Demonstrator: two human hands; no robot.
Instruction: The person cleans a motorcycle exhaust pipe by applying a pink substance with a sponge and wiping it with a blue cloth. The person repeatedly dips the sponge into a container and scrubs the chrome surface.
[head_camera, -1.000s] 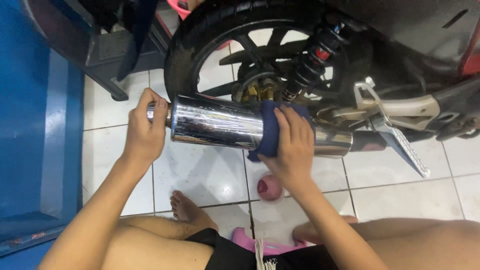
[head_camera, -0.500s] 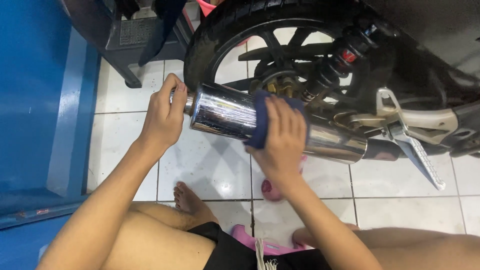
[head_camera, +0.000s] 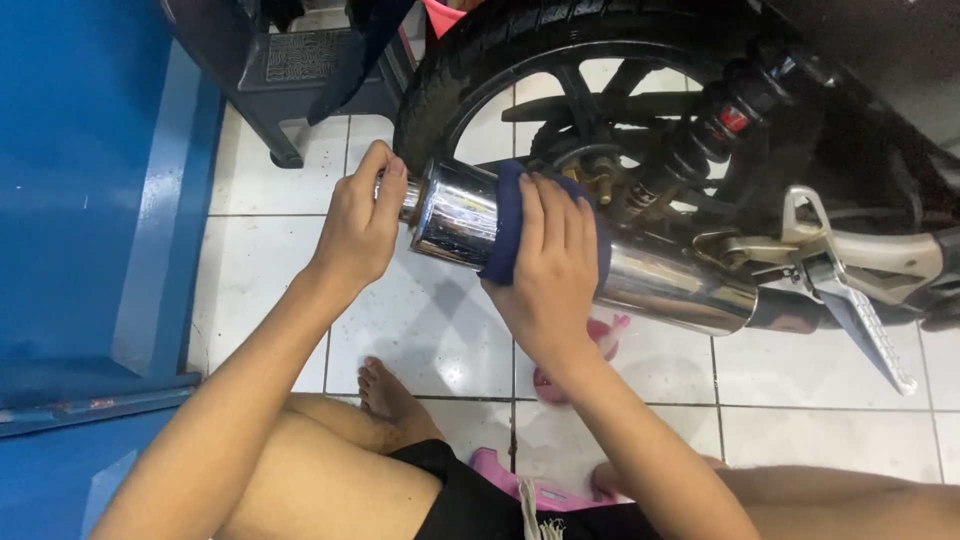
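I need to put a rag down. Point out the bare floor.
Bare white tiles lie between the blue wall, the foot and the chrome exhaust. More lie below the footpeg. It is crowded around the wheel, both hands and the pink bottle.

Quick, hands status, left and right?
Left hand: closed on the exhaust tip.
Right hand: pressing a blue cloth onto the exhaust.

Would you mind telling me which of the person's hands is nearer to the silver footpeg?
The right. The right hand presses a blue cloth on the chrome exhaust, closer to the footpeg; the left hand holds the exhaust's far tip.
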